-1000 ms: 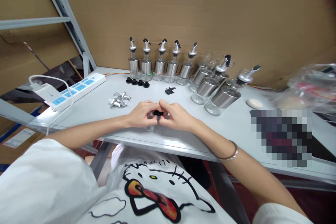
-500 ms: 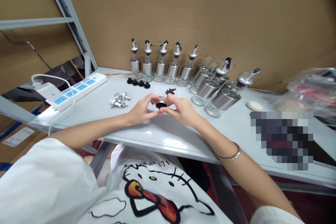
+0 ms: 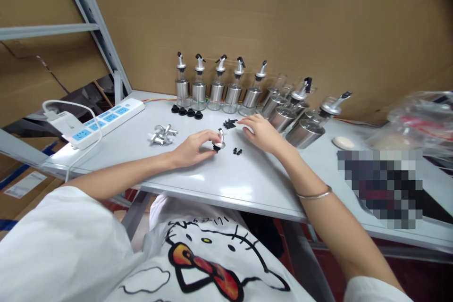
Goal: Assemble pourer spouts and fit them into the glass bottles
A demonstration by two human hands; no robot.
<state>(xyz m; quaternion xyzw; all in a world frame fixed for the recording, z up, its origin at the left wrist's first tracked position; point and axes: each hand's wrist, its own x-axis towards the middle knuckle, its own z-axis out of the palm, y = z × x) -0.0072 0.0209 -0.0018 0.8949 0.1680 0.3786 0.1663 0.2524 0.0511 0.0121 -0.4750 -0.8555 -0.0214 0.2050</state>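
My left hand (image 3: pixel 196 148) is closed on a bottle pourer (image 3: pixel 221 144), silver on top with a black stopper below, its spout pointing up just over the table. My right hand (image 3: pixel 264 133) is open, thumb apart from the outstretched fingers. Its fingertips are at the right edge of a small pile of black levers (image 3: pixel 230 124); whether they touch it I cannot tell. Several tiny black pieces (image 3: pixel 237 151) lie between the hands. Left of my left hand is a heap of silver spout parts (image 3: pixel 163 135). Black stoppers (image 3: pixel 190 113) sit in a row behind it.
Glass bottles with steel sleeves and pourers (image 3: pixel 217 89) line the back of the table (image 3: pixel 212 184); more bottles (image 3: pixel 306 132) stand close behind my right hand. A white power strip (image 3: pixel 108 122) lies at left. A pale oval object (image 3: pixel 343 142) and plastic bags (image 3: pixel 417 122) are at right.
My right hand has let go of the pourer and moved right and back to the black levers. The left hand keeps the pourer, now upright. The tiny black pieces have come into view.
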